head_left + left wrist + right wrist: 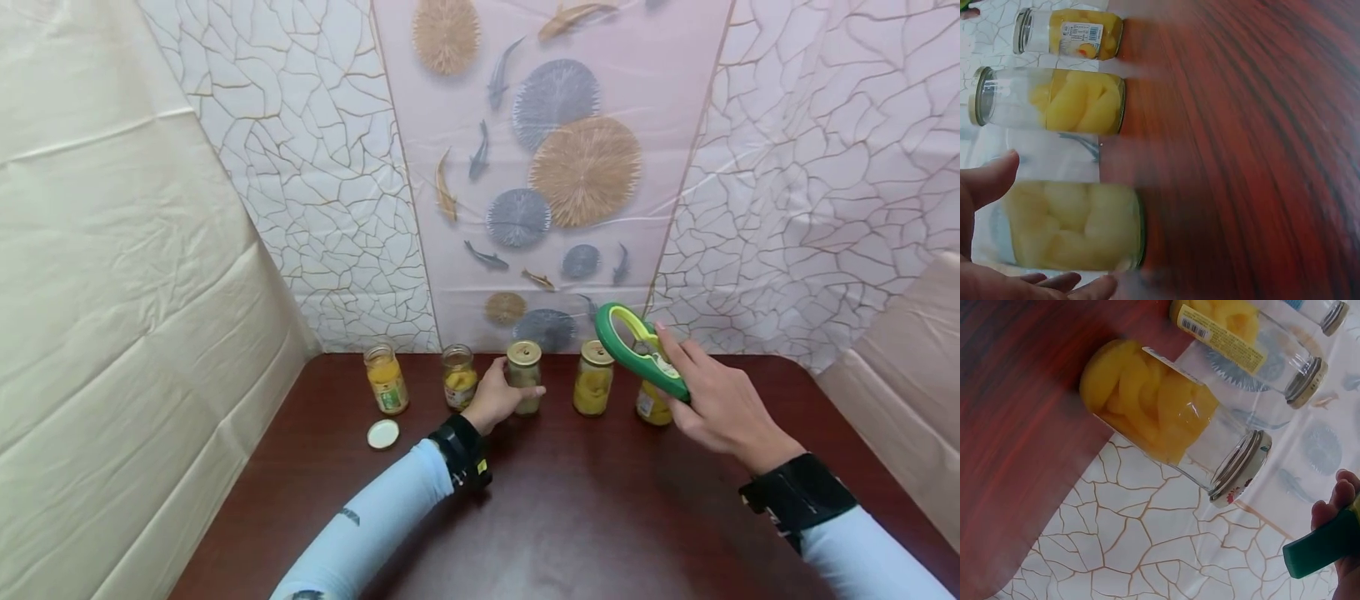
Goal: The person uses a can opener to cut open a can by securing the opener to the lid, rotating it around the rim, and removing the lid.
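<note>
My left hand (498, 400) is around a jar of pale fruit (527, 373), third from the left in a row on the table. In the left wrist view, the thumb stands apart from that jar (1079, 219) and the spread fingers lie along its other side. My right hand (723, 408) grips a green jar opener (637, 358) with a lime inner loop, raised in front of the rightmost jar (654, 406). That lidded jar of yellow fruit (1147, 400) stands beyond the opener's handle (1319, 547) in the right wrist view. Between the hands is another lidded jar (592, 390).
Two jars without lids, an orange-filled one (387, 387) and a labelled one (459, 383), stand to the left. A loose lid (383, 434) lies before them on the dark red table (540, 517). A patterned cloth (345, 208) hangs right behind the row.
</note>
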Available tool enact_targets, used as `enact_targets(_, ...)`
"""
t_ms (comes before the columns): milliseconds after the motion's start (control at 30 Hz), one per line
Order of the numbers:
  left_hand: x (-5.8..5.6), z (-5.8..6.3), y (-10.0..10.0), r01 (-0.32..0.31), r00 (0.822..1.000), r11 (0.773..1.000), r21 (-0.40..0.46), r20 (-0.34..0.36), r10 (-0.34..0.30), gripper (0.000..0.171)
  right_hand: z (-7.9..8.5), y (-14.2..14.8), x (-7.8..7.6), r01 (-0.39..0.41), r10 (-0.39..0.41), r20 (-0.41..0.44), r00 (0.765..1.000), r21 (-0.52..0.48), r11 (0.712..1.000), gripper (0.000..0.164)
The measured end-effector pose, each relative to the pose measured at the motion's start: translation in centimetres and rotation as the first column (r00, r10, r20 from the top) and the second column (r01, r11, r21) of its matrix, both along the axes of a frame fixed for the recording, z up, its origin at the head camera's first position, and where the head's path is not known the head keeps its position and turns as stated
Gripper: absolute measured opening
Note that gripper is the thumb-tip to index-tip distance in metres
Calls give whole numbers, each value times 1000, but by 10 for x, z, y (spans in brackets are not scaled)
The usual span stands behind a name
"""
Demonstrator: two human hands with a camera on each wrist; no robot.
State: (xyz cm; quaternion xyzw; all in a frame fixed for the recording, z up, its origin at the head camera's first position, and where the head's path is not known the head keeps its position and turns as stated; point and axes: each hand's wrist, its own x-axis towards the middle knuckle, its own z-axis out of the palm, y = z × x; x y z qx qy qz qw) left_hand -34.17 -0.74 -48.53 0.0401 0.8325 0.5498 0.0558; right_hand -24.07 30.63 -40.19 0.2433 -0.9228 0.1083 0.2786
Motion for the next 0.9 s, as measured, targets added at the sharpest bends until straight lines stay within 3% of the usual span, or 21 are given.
enact_targets(200, -3, -6, 7, 7, 1000, 998, 56, -14, -6, 61, -2, -3, -2, -13, 12, -13, 1000, -5, 1000, 92)
enact_targets(400, -3, -7, 8, 5, 1000, 998, 68, -12, -4, 61, -7, -5, -5, -36, 36, -23, 999, -19, 999, 93)
enact_targets(567, -2, -3, 2, 33, 999, 990, 138, 6, -34, 69, -7, -9, -8, -56, 56, -17, 998, -21, 998, 96)
enact_targets(733, 12, 10, -3, 84, 996, 974, 211, 14, -89, 82, -5, -11, -8, -48, 47, -15, 999, -27, 998, 94)
enact_targets(900, 37, 24, -7, 146, 989, 962, 230, -29, -143, 77, -2, -12, -7, -40, 40, -12, 999, -27, 999, 92)
